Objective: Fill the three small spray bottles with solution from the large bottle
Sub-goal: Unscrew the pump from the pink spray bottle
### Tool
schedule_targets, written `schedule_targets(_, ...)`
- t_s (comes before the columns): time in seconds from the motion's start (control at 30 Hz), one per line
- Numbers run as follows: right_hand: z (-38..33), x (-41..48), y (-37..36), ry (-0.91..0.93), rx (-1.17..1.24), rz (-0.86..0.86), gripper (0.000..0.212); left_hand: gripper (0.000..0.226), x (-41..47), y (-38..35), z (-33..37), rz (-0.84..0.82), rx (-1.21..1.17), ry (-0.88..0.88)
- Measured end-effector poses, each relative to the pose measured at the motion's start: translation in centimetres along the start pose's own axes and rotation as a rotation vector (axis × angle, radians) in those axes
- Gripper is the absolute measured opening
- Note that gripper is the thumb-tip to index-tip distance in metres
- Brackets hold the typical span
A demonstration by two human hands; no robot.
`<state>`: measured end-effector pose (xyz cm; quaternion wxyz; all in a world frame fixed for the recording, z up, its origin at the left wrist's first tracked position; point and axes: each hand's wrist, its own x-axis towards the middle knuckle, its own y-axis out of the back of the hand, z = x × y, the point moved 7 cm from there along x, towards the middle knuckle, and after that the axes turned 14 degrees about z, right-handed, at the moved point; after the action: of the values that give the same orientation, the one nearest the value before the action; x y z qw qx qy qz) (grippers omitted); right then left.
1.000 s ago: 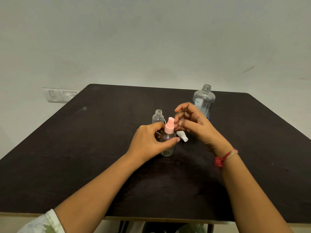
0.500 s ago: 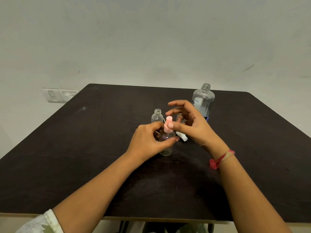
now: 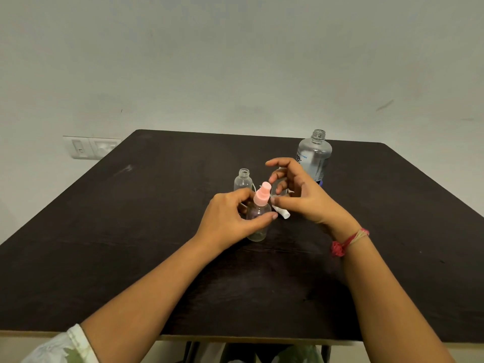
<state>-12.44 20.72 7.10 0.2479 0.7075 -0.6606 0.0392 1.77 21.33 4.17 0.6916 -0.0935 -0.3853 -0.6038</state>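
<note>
Standing far right on the flat dark bench [image 3: 131,231] is the big clear bottle [image 3: 314,157], round, lid off. The left hand [image 3: 230,218] curls its grip round a small clear bottle [image 3: 258,218] with a pink spray top [image 3: 262,196]. The right hand [image 3: 301,196] hovers just right, grip loose and spread. A white cap [image 3: 283,213] lies under it.

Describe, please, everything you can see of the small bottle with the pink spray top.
The small bottle has a clear, plastic-looking body with rounded shoulders and a pale pink spray top seated on its neck. Its base seems to rest on the dark table, and it leans slightly right. The left hand grips its body, thumb across the front. The right hand hovers beside the top, thumb near the collar; contact is unclear. Any liquid level cannot be made out.
</note>
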Motion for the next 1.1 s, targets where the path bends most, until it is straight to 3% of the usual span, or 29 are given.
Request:
schedule_targets(0.13, -0.6, -0.4, -0.4, 0.005, 0.046, -0.045, 0.045, 0.042, 0.0, 0.0, -0.1, 0.002, -0.004, 0.005)
schedule_targets(0.3, -0.6, -0.4, -1.8, 0.047, 0.022, 0.009, 0.049, 0.040, 0.1, -0.1, -0.2, -0.020, 0.007, 0.024)
schedule_targets(0.67, -0.6, -0.1, -0.7, 0.025, 0.145, 0.047, 0.034, 0.042, 0.0, -0.1, -0.1, 0.009, 0.010, -0.002)
schedule_targets(1.1, -0.2, 0.2, 2.5, -0.101, 0.551, 0.413, 0.024, 0.049, 0.0, -0.3, -0.5, 0.011, -0.009, 0.005)
